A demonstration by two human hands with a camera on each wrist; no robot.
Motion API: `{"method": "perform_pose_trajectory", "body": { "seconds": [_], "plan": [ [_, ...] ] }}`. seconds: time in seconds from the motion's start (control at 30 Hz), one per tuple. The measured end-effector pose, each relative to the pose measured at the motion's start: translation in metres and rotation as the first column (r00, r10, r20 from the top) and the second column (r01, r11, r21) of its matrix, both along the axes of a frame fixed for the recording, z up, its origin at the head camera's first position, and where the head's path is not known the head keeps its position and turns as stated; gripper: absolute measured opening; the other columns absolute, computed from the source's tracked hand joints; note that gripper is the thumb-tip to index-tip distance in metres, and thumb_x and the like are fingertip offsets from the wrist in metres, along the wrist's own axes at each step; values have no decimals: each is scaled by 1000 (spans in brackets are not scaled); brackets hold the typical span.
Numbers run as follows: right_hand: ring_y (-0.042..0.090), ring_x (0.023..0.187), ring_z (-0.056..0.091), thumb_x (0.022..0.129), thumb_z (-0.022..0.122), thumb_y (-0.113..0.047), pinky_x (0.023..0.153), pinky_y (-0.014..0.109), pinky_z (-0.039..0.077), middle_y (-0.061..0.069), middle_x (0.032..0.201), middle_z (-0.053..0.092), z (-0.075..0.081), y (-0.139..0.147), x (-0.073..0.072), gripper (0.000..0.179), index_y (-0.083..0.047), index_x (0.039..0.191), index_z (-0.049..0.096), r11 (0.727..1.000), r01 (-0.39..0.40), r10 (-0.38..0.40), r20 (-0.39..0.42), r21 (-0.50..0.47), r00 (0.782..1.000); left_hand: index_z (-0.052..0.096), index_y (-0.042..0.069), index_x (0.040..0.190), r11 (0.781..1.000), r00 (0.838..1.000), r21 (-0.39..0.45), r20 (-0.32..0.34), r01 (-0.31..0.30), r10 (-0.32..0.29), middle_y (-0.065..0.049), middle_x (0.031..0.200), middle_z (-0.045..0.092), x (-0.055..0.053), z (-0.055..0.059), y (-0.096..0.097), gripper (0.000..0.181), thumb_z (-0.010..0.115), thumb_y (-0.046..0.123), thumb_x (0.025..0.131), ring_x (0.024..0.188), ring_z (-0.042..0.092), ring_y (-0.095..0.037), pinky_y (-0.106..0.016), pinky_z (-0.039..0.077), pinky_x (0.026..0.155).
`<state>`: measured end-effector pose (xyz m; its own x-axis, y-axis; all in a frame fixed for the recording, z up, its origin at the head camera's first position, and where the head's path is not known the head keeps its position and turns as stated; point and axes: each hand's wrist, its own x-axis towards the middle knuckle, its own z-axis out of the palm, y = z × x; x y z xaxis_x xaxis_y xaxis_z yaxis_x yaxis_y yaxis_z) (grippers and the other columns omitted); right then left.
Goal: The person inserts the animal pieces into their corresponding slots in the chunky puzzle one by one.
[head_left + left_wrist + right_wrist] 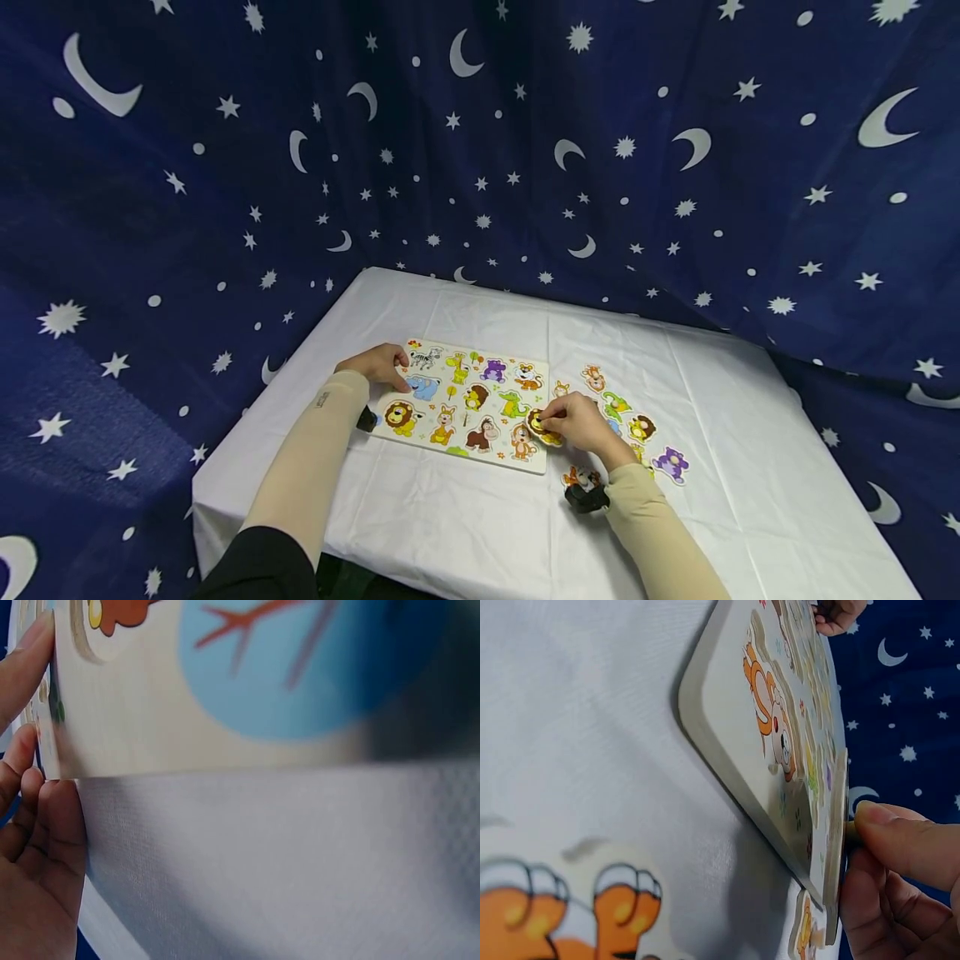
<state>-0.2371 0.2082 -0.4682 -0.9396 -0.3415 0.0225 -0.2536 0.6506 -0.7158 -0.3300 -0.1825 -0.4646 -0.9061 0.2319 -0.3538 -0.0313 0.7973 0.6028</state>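
Observation:
A wooden animal puzzle board [536, 467] lies on the white-covered table, with pictures of a zebra, giraffe, elephant and others. At its left edge is my left hand [384, 365]. The left wrist view shows that hand's thumb on the board's face and bent fingers [64, 825] against the edge. My right hand [588, 425] pinches the small knob of a lion puzzle piece [537, 423] at the board's right edge. Seen side-on in the right wrist view, the piece [835, 847] is raised and tilted over the board's rim; its far side is hidden.
Loose animal pieces lie right of the board: a purple hippo [671, 465], a hedgehog [642, 428], a crocodile [616, 405], a monkey [594, 378] and several partly hidden ones. A tiger piece [576, 477] is near the right wrist. Dark blue star-and-moon curtains [480, 150] surround the table.

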Motion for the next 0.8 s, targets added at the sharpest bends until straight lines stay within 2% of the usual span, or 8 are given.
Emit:
{"method": "perform_pose_trajectory", "body": {
  "seconds": [0.33, 0.57, 0.8],
  "plan": [
    [9, 66, 61, 86, 73, 0, 60, 23, 51, 11, 83, 74, 5, -10, -1, 3, 0, 87, 76, 1000, -5, 5, 4, 4, 1000, 56, 6, 109, 1000, 1000, -1, -19, 25, -25, -7, 97, 44, -3, -4, -2, 45, 86, 17, 78, 91, 44, -22, -35, 36, 79],
    [8, 66, 59, 87, 72, -1, 61, 24, 50, 10, 83, 75, 3, -14, -4, 4, 0, 86, 76, 999, -31, 31, 22, -5, 999, 56, 5, 110, 1000, 1000, 20, 0, 14, -14, -7, 97, 43, -3, -4, -1, 46, 87, 16, 77, 91, 44, -22, -35, 36, 79],
    [10, 70, 62, 86, 72, 0, 63, 24, 51, 12, 86, 75, 1, -19, -6, 6, 1, 89, 77, 998, -50, 50, 5, -30, 999, 56, 6, 110, 1000, 1000, 5, 9, 23, -23, -7, 98, 44, -5, -4, -1, 47, 87, 17, 77, 91, 44, -22, -36, 36, 80]
  ]
}}
